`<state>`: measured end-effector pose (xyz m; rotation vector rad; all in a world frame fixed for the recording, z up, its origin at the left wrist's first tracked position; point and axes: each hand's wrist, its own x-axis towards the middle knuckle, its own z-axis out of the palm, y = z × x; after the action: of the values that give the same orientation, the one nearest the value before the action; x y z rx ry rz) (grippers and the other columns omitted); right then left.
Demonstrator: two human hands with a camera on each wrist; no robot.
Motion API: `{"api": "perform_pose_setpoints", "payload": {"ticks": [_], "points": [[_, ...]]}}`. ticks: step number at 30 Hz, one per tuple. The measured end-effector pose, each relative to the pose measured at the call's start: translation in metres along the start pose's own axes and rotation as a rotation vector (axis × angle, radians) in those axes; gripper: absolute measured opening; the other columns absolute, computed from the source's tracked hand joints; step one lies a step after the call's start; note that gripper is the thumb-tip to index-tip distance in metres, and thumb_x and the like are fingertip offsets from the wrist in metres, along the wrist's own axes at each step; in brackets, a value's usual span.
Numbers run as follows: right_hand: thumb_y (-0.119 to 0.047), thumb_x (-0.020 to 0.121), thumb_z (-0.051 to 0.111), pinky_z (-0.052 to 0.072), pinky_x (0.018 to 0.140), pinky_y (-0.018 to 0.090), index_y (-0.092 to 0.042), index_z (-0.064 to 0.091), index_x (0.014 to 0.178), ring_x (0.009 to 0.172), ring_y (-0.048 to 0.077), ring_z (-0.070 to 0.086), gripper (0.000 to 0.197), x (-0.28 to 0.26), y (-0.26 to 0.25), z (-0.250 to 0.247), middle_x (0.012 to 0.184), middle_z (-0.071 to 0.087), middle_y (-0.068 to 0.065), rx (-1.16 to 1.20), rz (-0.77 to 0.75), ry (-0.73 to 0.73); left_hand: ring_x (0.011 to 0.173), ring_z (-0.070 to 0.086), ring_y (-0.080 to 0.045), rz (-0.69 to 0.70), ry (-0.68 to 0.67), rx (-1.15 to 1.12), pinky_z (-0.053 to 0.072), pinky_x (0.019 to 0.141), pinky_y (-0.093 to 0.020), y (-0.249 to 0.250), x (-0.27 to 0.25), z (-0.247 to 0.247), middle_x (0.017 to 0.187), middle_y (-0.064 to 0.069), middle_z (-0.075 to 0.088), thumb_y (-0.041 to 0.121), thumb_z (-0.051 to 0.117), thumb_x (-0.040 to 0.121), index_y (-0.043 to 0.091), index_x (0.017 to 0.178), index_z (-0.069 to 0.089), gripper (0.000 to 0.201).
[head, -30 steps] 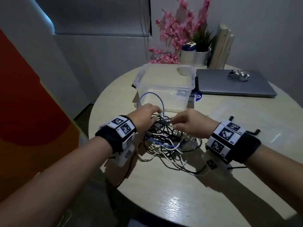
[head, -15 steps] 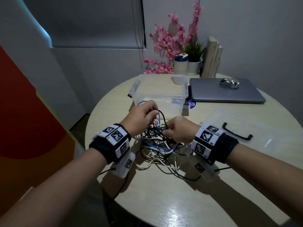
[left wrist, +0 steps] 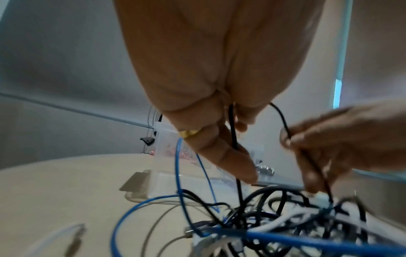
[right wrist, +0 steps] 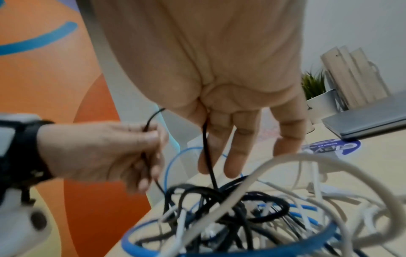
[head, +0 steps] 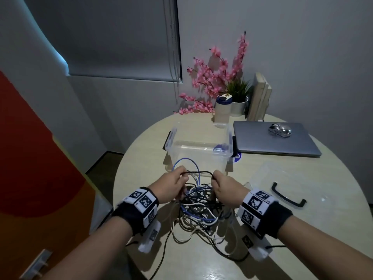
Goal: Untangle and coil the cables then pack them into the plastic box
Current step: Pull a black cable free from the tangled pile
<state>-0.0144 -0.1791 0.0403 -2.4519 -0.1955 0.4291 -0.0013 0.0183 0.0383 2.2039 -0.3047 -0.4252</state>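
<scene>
A dim room with grey walls, a drawn blind and an orange panel frames a round, pale wood worktop (head: 201,265). Near its middle a clear plastic box (head: 198,153) stands open with little visible inside; a round blue sticker (right wrist: 336,147) on the worktop beside it carries white lettering too blurred to read. The box's clear lid (head: 286,184), with a black handle, lies flat toward the right edge. At the near edge sits a knot of black, white and blue cables (head: 201,211), none yet coiled. The left hand (head: 171,186) and right hand (head: 224,187) each pinch one thin black cable (head: 198,172), stretched between them above the knot, its ends dropping into it. At the far edge stand pink blossoms (head: 216,77), a potted plant (head: 239,98) and a closed grey laptop (head: 272,140) bearing a silver mouse (head: 280,130).
</scene>
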Motion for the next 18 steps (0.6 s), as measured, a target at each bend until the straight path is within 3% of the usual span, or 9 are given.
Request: {"api": "perform_pose_setpoints", "payload": {"ticks": [4,8,10,12,14,16,18], "points": [[-0.022,0.101,0.035,0.048,0.068,0.035,-0.009,0.046,0.094,0.072,0.029,0.059,0.018,0.000,-0.022,-0.025,0.078,0.062,0.013,0.145,-0.055,0.098,0.068,0.060,-0.018,-0.097,-0.157,0.193,0.051,0.070,-0.033,-0.013,-0.003,-0.011,0.076,-0.002,0.063,0.020,0.052,0.096,0.022,0.079,0.050,0.017],[-0.024,0.099,0.039,0.035,0.054,0.027,-0.015,0.051,0.090,0.055,0.013,0.044,0.017,0.003,-0.047,-0.046,0.063,0.048,-0.001,0.170,-0.135,0.211,0.066,0.059,-0.012,-0.097,-0.220,0.203,0.049,0.072,-0.029,-0.012,-0.001,-0.012,0.074,0.001,0.065,0.020,0.064,0.087,0.025,0.076,0.059,0.013],[-0.024,0.099,0.041,0.040,0.056,0.028,-0.018,0.050,0.087,0.053,0.014,0.042,0.016,0.005,-0.053,-0.050,0.059,0.045,-0.002,0.229,-0.160,0.206,0.066,0.058,-0.012,-0.090,-0.220,0.197,0.047,0.070,-0.028,-0.010,0.001,-0.011,0.069,0.006,0.063,0.030,0.071,0.082,0.026,0.079,0.059,0.013],[-0.022,0.099,0.041,0.050,0.062,0.042,-0.019,0.048,0.084,0.052,0.017,0.046,0.017,0.007,-0.054,-0.050,0.057,0.045,0.000,0.344,-0.153,0.176,0.058,0.050,-0.009,-0.083,-0.250,0.183,0.040,0.063,-0.025,-0.009,0.004,-0.006,0.060,0.010,0.057,0.033,0.075,0.078,0.023,0.085,0.057,0.022],[-0.019,0.100,0.038,0.053,0.063,0.050,-0.017,0.046,0.083,0.048,0.020,0.049,0.018,0.007,-0.051,-0.048,0.057,0.045,0.004,0.528,-0.121,0.134,0.053,0.042,-0.012,-0.076,-0.281,0.185,0.033,0.059,-0.026,-0.012,0.005,-0.002,0.054,0.008,0.050,0.032,0.076,0.076,0.023,0.077,0.054,0.024],[-0.017,0.101,0.036,0.052,0.061,0.047,-0.016,0.044,0.084,0.048,0.021,0.050,0.019,0.009,-0.048,-0.045,0.059,0.045,0.006,0.633,-0.107,0.121,0.053,0.037,-0.014,-0.038,-0.274,0.173,0.030,0.059,-0.028,-0.017,0.006,0.002,0.053,0.003,0.042,0.031,0.072,0.077,0.021,0.060,0.047,0.032],[-0.019,0.101,0.034,0.048,0.057,0.040,-0.017,0.044,0.084,0.050,0.022,0.052,0.019,0.013,-0.042,-0.040,0.061,0.047,0.007,0.623,-0.106,0.134,0.057,0.034,-0.014,0.013,-0.206,0.133,0.030,0.060,-0.030,-0.019,0.005,0.003,0.058,-0.004,0.037,0.025,0.067,0.085,0.015,0.060,0.043,0.036]]}}
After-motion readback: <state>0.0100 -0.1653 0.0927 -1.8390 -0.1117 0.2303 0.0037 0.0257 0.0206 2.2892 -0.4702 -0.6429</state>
